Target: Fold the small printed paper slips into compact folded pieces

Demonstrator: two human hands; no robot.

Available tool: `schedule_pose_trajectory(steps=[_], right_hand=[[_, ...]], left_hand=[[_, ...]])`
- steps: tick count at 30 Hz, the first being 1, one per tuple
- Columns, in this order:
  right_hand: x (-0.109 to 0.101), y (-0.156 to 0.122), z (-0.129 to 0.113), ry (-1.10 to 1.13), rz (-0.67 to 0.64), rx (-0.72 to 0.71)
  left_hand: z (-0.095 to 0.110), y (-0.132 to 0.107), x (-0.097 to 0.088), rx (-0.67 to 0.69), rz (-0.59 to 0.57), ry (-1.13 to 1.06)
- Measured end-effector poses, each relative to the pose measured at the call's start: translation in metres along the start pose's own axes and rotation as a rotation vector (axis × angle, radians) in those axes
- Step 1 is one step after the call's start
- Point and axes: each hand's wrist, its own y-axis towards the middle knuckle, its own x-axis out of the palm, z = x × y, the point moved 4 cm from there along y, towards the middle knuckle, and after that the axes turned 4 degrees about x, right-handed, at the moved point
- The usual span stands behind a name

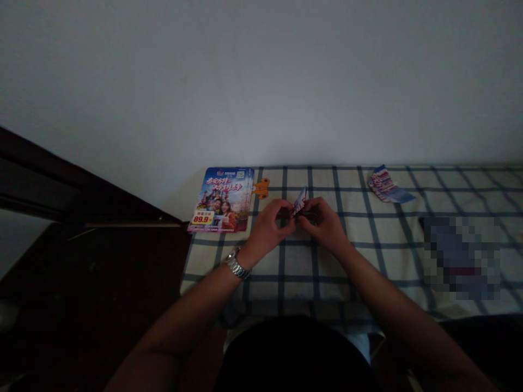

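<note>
Between my two hands is a small folded paper (pixel 300 201), printed in blue, white and red, held above the checked cloth. My left hand (pixel 274 222), with a metal watch (pixel 237 263) on its wrist, pinches the paper's left side. My right hand (pixel 322 220) pinches the right side, its fingers partly hidden behind the paper. A stack of printed flyers (pixel 223 201) lies to the left of my hands. Beside the stack's right edge is a small orange figure-shaped item (pixel 261 188). Another folded paper (pixel 388 186) with similar print rests to the right, near the wall.
A blue-and-white checked cloth (pixel 327 272) covers the surface, which meets a pale wall (pixel 286 81) at the back. At the right lies a dark, pixelated object (pixel 461 258). Dark wooden furniture (pixel 61 185) stands at the far left, above a dark floor.
</note>
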Motion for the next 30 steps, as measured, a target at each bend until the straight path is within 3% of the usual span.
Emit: schedule_pose_trajectory(steps=[18, 30], right_hand=[[0.0021, -0.0013, -0.0059, -0.055, -0.012, -0.064], [-0.0025, -0.0001, -0.0032, -0.039, 0.021, -0.056]], left_hand=[[0.0014, 0.0009, -0.0021, 0.004, 0.087, 0.068], [-0.0021, -0.0006, -0.0038, 0.034, 0.073, -0.014]])
